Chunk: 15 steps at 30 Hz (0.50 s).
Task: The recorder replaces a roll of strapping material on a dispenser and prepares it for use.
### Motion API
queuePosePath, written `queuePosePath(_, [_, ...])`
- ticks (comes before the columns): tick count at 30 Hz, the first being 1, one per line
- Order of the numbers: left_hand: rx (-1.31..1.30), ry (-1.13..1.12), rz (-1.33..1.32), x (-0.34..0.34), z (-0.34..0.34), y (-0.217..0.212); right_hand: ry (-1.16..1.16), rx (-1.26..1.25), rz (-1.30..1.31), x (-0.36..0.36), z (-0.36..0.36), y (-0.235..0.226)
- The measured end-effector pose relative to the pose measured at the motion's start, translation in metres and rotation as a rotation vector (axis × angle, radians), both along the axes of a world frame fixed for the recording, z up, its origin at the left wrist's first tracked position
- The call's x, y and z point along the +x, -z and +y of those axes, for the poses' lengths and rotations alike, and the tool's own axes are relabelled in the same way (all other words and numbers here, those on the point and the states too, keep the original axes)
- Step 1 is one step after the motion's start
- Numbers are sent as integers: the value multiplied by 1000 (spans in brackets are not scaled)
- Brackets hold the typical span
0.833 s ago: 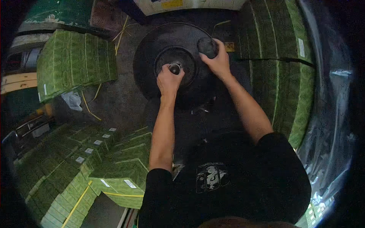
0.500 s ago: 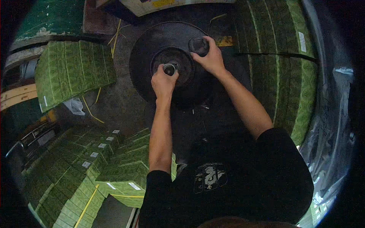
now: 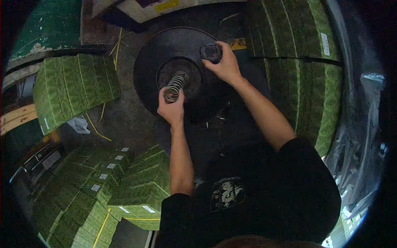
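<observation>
**Spring coming off the hub, knob steadied**

Left hand (image 3: 171, 109) is wrapping its grip tight around the near end of a coil spring (image 3: 175, 85), fingers fully closed on it, and the spring is running up and away from that grip at a slant toward the hub (image 3: 178, 74) in the middle of a big black disc (image 3: 149, 74). Right hand (image 3: 225, 66) is closing its grip on a round black knob (image 3: 211, 52) out by the disc's far rim, up and to the right of the left grip, with fingers curled over the knob's side and the thumb underneath.

My take on doing this bit well: the spring is sitting tilted rather than straight on the hub, so I'd be keeping the pull in line with whatever post it's riding on, not levering sideways, since a coil that's cocked tends to bind. Can't tell if the far end is clear of the hub or sitting on something there. The right grip on the knob looks like the thing stopping the disc from turning, so I'd be keeping that one firm while the left does the work.

Stacks of green bundles (image 3: 74, 84) are sitting well off to the left of the left grip, more (image 3: 136, 186) down below it, and a taller stack (image 3: 297, 62) right of the right grip.
</observation>
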State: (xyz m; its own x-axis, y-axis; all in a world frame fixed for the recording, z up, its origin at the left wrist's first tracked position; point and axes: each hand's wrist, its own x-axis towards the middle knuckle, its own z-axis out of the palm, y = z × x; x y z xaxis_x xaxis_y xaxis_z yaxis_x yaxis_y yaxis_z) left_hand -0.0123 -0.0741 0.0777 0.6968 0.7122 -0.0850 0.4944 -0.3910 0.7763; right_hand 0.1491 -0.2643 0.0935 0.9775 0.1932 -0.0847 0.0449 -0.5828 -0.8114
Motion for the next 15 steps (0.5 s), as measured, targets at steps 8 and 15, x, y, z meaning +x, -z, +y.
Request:
queuePosePath(8, [-59, -86, -142, 52, 46, -72, -67, -48, 70, -14, -3, 0])
queuePosePath(15, [241, -121, -193, -47, 37, -217, -171, -122, -92, -17, 22, -13])
